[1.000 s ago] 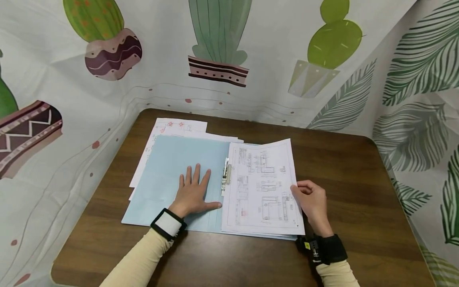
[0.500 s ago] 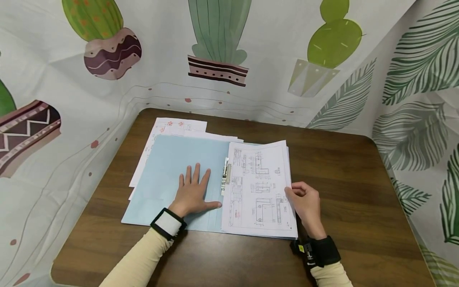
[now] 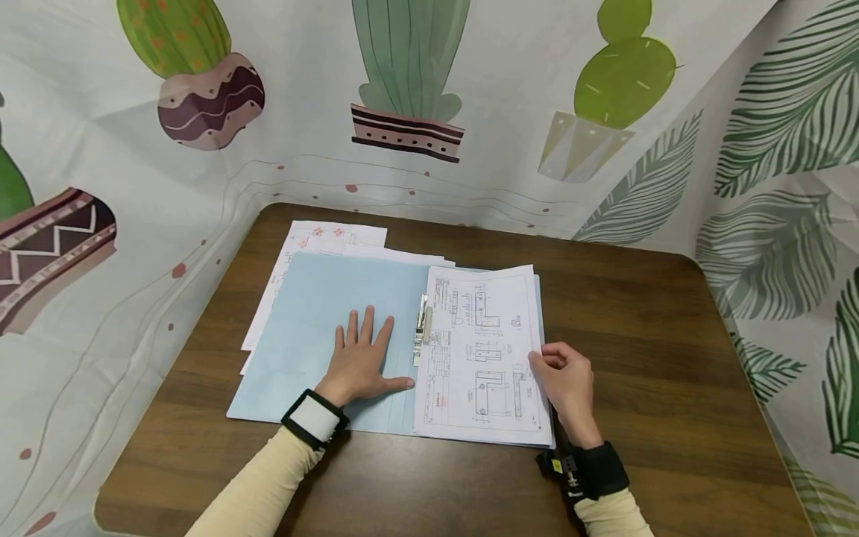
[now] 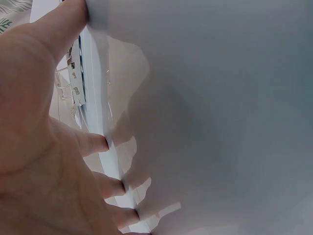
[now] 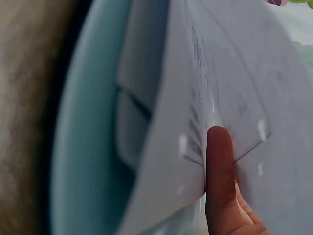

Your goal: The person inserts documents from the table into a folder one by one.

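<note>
Folder [image 3: 315, 328], light blue, is lying open on the brown table [image 3: 658, 358], its left flap resting over loose sheets [image 3: 315, 237] poking out at the far left. Left hand [image 3: 359, 362] is pressing flat on that flap with fingers straight and spread, holding nothing; the wrist view is showing the thumb next to the metal clip [image 4: 73, 90] at the spine. Right hand [image 3: 567, 384] is pinching the right edge of the top drawing sheet [image 3: 479, 350], thumb [image 5: 220, 166] on top and fingers curled beneath, with the sheet bowing up off the stack under it. To do this well, I'd judge the pinch should stay light and take one sheet only, the flat palm keeping the folder from sliding, and the paper should be kept square to the clip so it is not creasing. Folder's near edge is sitting close to the table's front edge; the right half of the table is giving open room, while the cactus-print curtain [image 3: 470, 97] is closing in the back and left.
</note>
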